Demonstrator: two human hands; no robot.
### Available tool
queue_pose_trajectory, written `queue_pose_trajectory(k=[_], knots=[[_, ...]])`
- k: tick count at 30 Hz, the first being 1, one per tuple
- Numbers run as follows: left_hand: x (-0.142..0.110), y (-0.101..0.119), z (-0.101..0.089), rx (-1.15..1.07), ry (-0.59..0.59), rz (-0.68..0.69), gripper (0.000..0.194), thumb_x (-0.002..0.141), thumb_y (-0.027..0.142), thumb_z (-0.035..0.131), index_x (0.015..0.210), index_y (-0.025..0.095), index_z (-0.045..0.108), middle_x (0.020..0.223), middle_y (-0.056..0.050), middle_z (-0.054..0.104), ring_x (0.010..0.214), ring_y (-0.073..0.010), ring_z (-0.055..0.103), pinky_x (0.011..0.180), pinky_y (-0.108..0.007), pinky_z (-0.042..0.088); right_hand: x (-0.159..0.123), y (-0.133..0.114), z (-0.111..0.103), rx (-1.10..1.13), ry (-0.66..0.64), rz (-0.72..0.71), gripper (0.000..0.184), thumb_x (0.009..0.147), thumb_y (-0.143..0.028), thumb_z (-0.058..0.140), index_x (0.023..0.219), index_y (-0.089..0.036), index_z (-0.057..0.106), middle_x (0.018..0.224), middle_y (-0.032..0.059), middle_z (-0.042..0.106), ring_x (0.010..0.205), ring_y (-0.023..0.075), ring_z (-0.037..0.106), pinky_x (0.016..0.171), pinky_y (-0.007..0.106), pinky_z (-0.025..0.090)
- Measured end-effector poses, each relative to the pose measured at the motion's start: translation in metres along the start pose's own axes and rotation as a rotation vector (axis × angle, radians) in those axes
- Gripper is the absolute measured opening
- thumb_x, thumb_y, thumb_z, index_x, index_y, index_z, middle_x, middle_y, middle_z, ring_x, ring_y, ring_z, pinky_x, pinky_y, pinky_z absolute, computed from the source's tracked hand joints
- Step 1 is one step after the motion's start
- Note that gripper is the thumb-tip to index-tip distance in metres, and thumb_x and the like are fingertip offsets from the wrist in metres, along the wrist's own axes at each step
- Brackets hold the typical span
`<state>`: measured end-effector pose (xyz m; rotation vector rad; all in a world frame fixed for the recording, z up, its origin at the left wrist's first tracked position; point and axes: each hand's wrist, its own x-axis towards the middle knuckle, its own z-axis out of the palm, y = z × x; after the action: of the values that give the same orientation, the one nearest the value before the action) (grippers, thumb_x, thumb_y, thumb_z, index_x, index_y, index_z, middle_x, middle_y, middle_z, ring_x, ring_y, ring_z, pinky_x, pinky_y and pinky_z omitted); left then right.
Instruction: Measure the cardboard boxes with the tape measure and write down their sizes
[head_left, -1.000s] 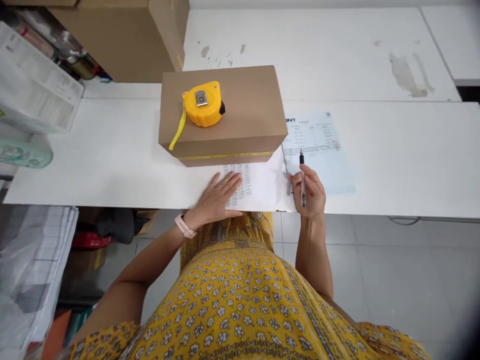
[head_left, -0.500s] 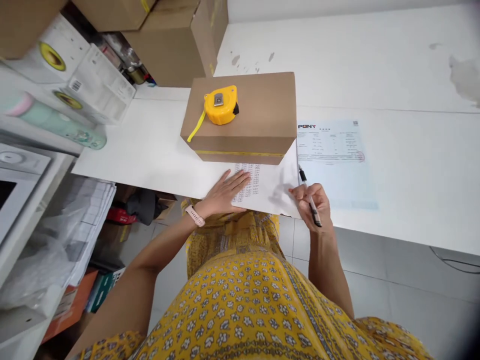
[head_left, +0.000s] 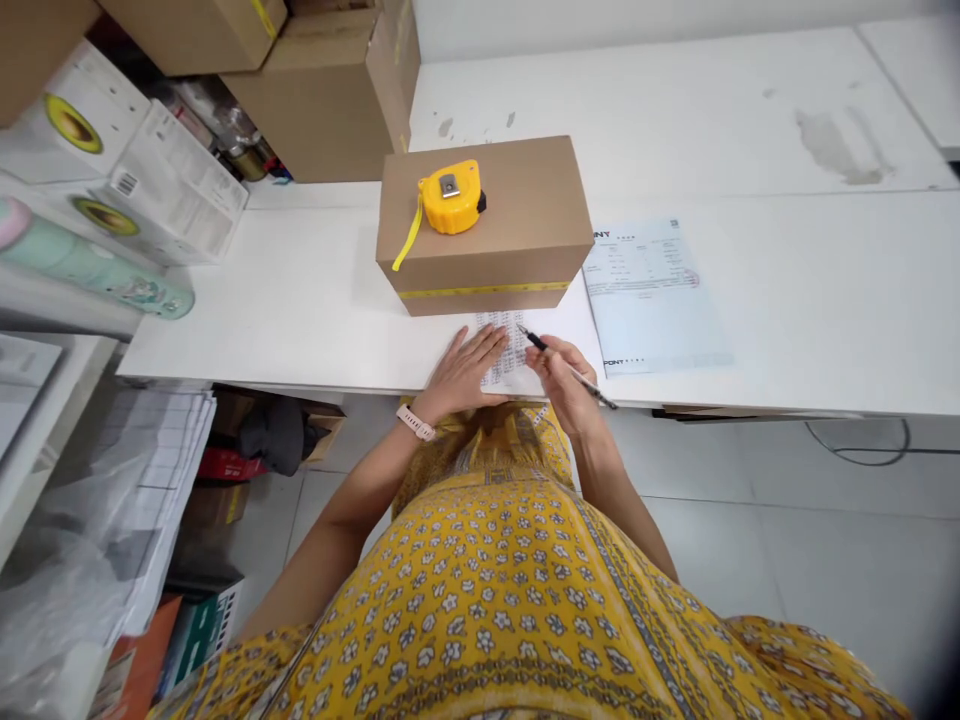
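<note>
Right now, the sheet of small writing [head_left: 519, 352] lies just to the left of your right hand [head_left: 566, 385], near the front edge of the white worktop [head_left: 300, 290], its columns running away from you towards the cardboard box [head_left: 529, 205]. Your right thumb and fingers are closed on the black-gripped pen [head_left: 535, 340], which slants across that hand: its tip points away and to the left, over the columns, and its tail comes back to the right, towards you. Whether the tip touches the paper, you cannot tell from this view. Your right hand is the nearer one to the pen, while your left hand [head_left: 469, 368] sits on the other side of the writing, laid flat, palm down, its fingers stretched out, gripping nothing and covering part of the columns. Your left forearm, with a pink wristband [head_left: 415, 422], comes in from the left; your right forearm angles inward from the right. The box stands beyond both hands and hides the sheet's far end, with a yellow tape measure [head_left: 452, 205] on its top. A bluish printed form [head_left: 652, 310] lies to the right of your right hand.
</note>
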<state>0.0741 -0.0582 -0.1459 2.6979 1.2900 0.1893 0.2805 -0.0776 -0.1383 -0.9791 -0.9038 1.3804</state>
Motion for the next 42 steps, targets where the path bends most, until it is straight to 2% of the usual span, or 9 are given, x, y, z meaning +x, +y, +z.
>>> queue_pose_trajectory(k=[2,4,9,13,16,19,24,28,42], knots=[[0.0,0.002,-0.003,-0.017,-0.003,-0.007,0.095,0.093,0.067,0.053,0.164,0.015,0.018,0.17,-0.014,0.025,0.159,-0.0292,0.019,0.13,-0.054,0.005,0.004,0.005,0.004,-0.119,0.059,-0.035,0.036,0.076,-0.054,0.08,0.082,-0.025,0.06,0.074,-0.0027,0.064,0.071,0.0145,0.062,0.073,0.032,0.054],[0.0,0.004,-0.005,-0.029,-0.012,-0.025,0.095,0.093,0.067,0.054,0.163,0.014,0.02,0.17,-0.015,0.026,0.159,-0.0297,0.019,0.13,-0.054,0.006,0.007,0.006,0.004,-0.216,0.068,-0.052,0.034,0.079,-0.052,0.078,0.078,-0.024,0.057,0.069,-0.0047,0.059,0.064,0.0122,0.055,0.066,0.029,0.05],[0.0,0.007,-0.008,-0.072,-0.019,-0.053,0.094,0.092,0.061,0.059,0.163,0.015,0.019,0.17,-0.014,0.026,0.159,-0.0297,0.018,0.13,-0.055,0.005,0.005,0.003,0.001,-0.325,-0.047,0.024,0.029,0.084,-0.044,0.076,0.104,-0.025,0.068,0.094,0.0013,0.071,0.084,0.0156,0.065,0.079,0.033,0.052],[0.0,0.002,-0.011,-0.15,-0.017,-0.039,0.095,0.088,0.063,0.064,0.161,0.016,0.024,0.169,-0.013,0.029,0.159,-0.0304,0.02,0.131,-0.055,0.006,-0.006,0.005,0.003,-0.491,-0.016,-0.059,0.018,0.089,-0.041,0.07,0.09,-0.024,0.064,0.084,-0.0004,0.066,0.075,0.0147,0.059,0.069,0.03,0.048],[-0.002,-0.004,-0.013,-0.241,-0.005,-0.022,0.08,0.093,0.061,0.058,0.156,0.02,0.032,0.167,-0.011,0.033,0.159,-0.0272,0.022,0.131,-0.054,0.01,-0.017,0.008,0.009,-0.582,0.002,-0.109,0.016,0.094,-0.038,0.061,0.088,-0.024,0.058,0.079,-0.001,0.062,0.071,0.0149,0.057,0.064,0.03,0.047],[-0.003,-0.007,-0.012,-0.318,0.042,-0.046,0.054,0.103,0.045,0.044,0.152,0.024,0.036,0.166,-0.007,0.038,0.158,-0.0209,0.024,0.131,-0.052,0.015,-0.025,0.011,0.016,-0.686,0.08,-0.107,0.016,0.091,-0.038,0.066,0.093,-0.025,0.057,0.083,-0.0004,0.064,0.071,0.0155,0.059,0.065,0.031,0.048],[-0.002,-0.006,-0.01,-0.355,0.077,-0.071,0.049,0.105,0.043,0.043,0.15,0.025,0.04,0.165,-0.007,0.039,0.157,-0.021,0.027,0.13,-0.053,0.017,-0.023,0.018,0.019,-0.84,0.186,-0.198,0.024,0.09,-0.042,0.068,0.079,-0.025,0.054,0.067,-0.0031,0.062,0.055,0.0132,0.053,0.056,0.029,0.044],[-0.001,-0.004,-0.01,-0.373,0.078,-0.076,0.048,0.105,0.044,0.043,0.149,0.026,0.041,0.165,-0.006,0.04,0.157,-0.0213,0.027,0.13,-0.054,0.018,-0.018,0.024,0.014,-0.898,0.153,-0.271,0.032,0.093,-0.044,0.062,0.072,-0.026,0.046,0.056,-0.006,0.053,0.047,0.0116,0.044,0.05,0.028,0.039],[0.0,-0.003,-0.011,-0.347,0.081,-0.094,0.041,0.106,0.038,0.041,0.145,0.026,0.046,0.164,-0.003,0.042,0.157,-0.0186,0.028,0.131,-0.049,0.019,-0.018,0.028,0.008,-0.951,0.048,-0.283,0.028,0.093,-0.038,0.063,0.073,-0.026,0.048,0.062,-0.004,0.058,0.052,0.013,0.051,0.054,0.03,0.04]])
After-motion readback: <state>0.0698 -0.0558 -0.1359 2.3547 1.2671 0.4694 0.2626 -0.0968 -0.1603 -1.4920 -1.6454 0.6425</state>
